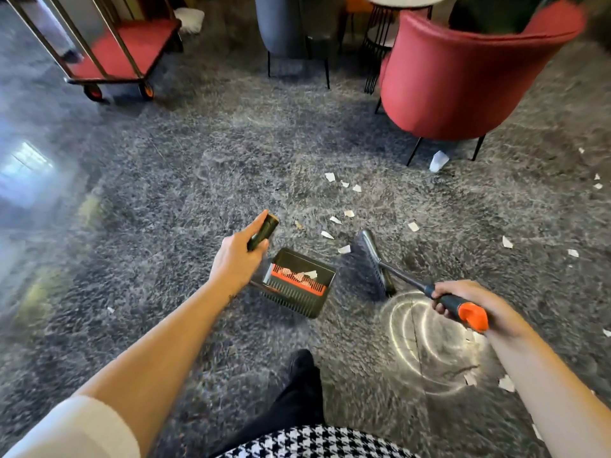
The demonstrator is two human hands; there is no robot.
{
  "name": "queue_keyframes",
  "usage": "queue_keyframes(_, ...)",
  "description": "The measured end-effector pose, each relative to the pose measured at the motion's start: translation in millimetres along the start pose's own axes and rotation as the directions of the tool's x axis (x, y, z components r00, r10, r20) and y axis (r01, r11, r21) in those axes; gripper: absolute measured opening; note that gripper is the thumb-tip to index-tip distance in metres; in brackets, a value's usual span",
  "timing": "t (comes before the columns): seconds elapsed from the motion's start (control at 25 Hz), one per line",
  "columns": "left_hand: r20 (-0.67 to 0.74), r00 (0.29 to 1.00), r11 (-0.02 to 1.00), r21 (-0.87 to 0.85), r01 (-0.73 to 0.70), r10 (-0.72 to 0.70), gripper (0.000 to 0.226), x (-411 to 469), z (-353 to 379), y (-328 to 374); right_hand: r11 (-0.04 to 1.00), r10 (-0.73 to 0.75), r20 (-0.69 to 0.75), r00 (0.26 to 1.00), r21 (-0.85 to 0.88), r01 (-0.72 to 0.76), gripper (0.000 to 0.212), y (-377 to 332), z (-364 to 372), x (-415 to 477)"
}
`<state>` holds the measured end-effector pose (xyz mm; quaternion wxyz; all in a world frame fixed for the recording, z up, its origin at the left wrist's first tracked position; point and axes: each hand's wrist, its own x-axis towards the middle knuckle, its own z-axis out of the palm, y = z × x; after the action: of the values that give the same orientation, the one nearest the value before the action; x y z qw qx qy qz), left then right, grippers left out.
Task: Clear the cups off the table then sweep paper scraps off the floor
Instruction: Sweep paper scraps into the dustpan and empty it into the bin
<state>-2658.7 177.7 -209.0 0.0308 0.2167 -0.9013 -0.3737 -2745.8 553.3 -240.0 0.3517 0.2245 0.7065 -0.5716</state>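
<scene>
My left hand (235, 259) grips the dark handle (263, 232) of a black dustpan (299, 282) that stands on the grey floor with a few white scraps inside behind its orange comb. My right hand (463, 300) grips the black and orange handle (461, 309) of a broom; its dark brush head (372, 264) rests on the floor just right of the dustpan. Several white paper scraps (344, 249) lie ahead of the brush and to the right. A white cup (438, 161) lies on the floor under the red armchair.
A red armchair (463, 71) stands at the upper right, a grey chair (284, 28) and a round table with wire legs (380, 44) behind it. A luggage cart with a red deck (129, 51) is at the upper left. My dark shoe (302, 365) is at the bottom centre.
</scene>
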Motion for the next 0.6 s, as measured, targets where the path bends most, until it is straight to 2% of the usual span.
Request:
queue_keyframes(0.12, 0.048, 0.999, 1.0, 0.015, -0.015, 0.014, 0.055, 67, -14, -1, 0.995, 0.008, -0.019, 1.0, 0.096, -0.006, 0.018, -33, 33, 34)
queue_keyframes(0.32, 0.117, 0.993, 0.998, 0.067, -0.001, -0.007, 0.056, 170, -13, -4, 0.952, 0.142, -0.072, 0.987, 0.282, -0.116, 0.022, -108, 83, 101)
queue_keyframes(0.4, 0.136, 0.99, 0.996, 0.083, 0.012, -0.023, 0.056, 197, -12, -6, 0.939, 0.131, -0.082, 0.988, 0.331, -0.097, 0.022, -130, 93, 119)
queue_keyframes(0.52, 0.147, 0.988, 0.992, 0.121, 0.032, -0.049, 0.057, 254, -10, -9, 0.942, 0.075, -0.073, 0.994, 0.332, -0.047, 0.027, -178, 96, 156)
queue_keyframes(0.6, 0.153, 0.985, 0.99, 0.127, 0.054, -0.074, 0.058, 281, -11, -8, 0.975, 0.012, -0.033, 0.999, 0.224, -0.005, 0.025, -209, 98, 173)
